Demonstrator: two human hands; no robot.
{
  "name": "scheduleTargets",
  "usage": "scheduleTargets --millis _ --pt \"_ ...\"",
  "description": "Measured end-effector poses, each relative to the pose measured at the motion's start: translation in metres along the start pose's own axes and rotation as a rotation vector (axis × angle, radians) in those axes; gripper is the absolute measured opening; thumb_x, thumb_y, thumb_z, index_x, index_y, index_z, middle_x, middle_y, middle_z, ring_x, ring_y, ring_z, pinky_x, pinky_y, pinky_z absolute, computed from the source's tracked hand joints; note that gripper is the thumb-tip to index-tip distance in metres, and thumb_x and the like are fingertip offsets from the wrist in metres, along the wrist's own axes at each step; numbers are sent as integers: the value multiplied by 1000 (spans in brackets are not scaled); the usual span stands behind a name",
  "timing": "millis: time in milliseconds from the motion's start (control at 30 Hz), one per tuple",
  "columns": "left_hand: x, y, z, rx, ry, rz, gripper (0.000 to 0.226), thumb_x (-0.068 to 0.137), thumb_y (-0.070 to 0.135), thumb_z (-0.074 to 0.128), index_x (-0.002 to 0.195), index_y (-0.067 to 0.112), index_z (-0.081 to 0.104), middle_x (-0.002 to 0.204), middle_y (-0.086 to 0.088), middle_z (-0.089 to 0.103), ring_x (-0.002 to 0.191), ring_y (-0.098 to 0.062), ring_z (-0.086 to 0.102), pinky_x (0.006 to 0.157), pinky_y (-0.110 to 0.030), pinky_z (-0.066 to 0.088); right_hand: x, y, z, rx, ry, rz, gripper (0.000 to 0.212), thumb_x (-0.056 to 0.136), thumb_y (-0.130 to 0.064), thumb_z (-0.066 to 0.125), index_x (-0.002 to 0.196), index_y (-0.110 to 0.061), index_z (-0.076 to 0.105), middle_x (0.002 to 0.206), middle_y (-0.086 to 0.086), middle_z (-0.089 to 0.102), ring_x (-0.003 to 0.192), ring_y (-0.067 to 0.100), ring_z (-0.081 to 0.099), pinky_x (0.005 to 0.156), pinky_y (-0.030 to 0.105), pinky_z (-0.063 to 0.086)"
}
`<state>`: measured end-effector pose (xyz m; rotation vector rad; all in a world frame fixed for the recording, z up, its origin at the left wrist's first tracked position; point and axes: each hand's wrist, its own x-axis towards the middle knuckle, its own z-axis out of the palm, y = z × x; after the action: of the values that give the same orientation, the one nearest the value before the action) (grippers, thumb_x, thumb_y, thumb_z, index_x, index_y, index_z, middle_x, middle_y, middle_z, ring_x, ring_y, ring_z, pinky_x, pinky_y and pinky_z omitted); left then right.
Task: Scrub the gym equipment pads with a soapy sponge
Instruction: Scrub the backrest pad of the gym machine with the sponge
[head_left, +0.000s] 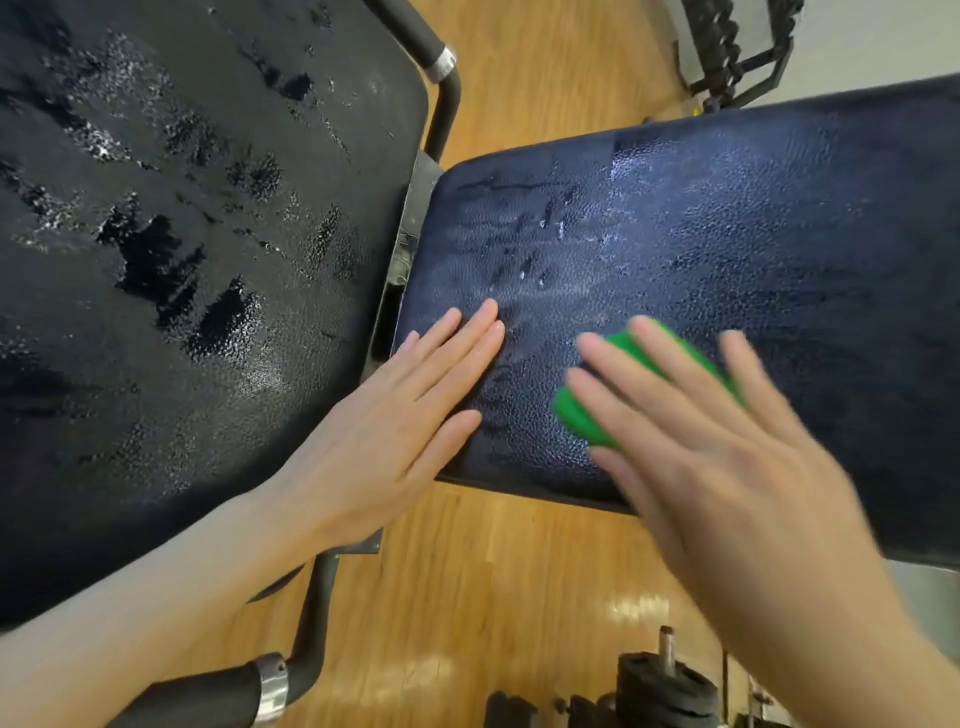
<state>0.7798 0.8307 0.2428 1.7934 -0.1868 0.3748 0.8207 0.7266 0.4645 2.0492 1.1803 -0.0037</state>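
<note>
We've got our left hand (410, 415) flat, fingers straight, bracing the near corner of the dark blue pad (727, 249) while our right hand (717, 457), fingers spread, presses the green sponge (582, 410) down to scrub it.

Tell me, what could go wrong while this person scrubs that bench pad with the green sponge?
1. The right hand only presses the green sponge with straight fingers, so it may slide out on the wet pad.
2. The left hand rests flat near the pad's edge, beside the gap to the other wet pad; it might slip off the slick surface.
3. Soapy water could drip onto the wooden floor and make it slippery.
</note>
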Motion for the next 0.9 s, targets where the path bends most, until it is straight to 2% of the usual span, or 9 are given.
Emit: scheduleTargets --millis 133,233,300,400,500,633,700,800,900 --pt "1 -6 -4 67 -1 -4 62 106 44 27 159 16 12 167 7 4 153 -15 1 124 -34 4 11 -7 1 -39 29 100 42 94 -26 48 131 -10 59 144 5 50 138 29 40 113 53 25" --pt "6 -16 -7 117 -27 -1 70 103 56 26 158 15 14 167 4 4 153 -16 1 124 -33 4 43 -37 28 -32 -6 -7 43 93 -25 47 130 -7 59 143 8 50 138 31 39 115 50 22" --pt "7 -21 -10 115 -42 -6 73 101 60 26 158 16 13 167 5 4 153 -15 1 124 -32 3 43 -31 27 7 -42 -70 44 94 -28 43 132 -10 58 145 6 49 139 29 38 114 48 23" --pt "6 -22 -14 101 -71 -1 74 100 61 29 159 20 10 167 9 1 153 -12 -2 124 -31 2 13 1 2 31 -45 9 45 94 -31 43 134 -15 57 147 0 46 140 24 37 114 50 24" --pt "6 -22 -15 106 -75 -8 75 99 61 29 159 20 8 167 10 -1 153 -11 -2 123 -30 2 12 6 -8 -1 6 130 44 95 -29 44 133 -12 58 146 3 48 139 27 38 113 53 24" --pt "6 -24 -14 91 -73 1 76 99 62 29 159 19 10 167 10 1 153 -12 0 123 -31 5 60 -33 28 -66 -20 32 45 96 -27 41 135 -9 55 146 6 47 139 29 37 114 50 22" --pt "6 -25 -14 95 -81 10 76 99 62 30 159 19 10 167 10 1 153 -13 1 123 -32 5 57 -23 24 -30 -51 -21 46 96 -28 39 136 -12 54 147 3 46 140 26 37 114 49 23" --pt "5 -24 -15 129 -72 3 76 99 61 31 159 20 10 167 11 -1 153 -13 -1 123 -30 3 31 9 1 10 -46 43 46 94 -29 41 135 -15 56 147 1 46 140 25 37 113 51 24" --pt "6 -23 -15 115 -73 -4 76 99 61 32 159 20 10 167 10 0 153 -13 0 123 -30 2 44 8 2 -3 -19 148 45 93 -25 43 132 -9 58 144 7 50 138 31 39 113 51 22"
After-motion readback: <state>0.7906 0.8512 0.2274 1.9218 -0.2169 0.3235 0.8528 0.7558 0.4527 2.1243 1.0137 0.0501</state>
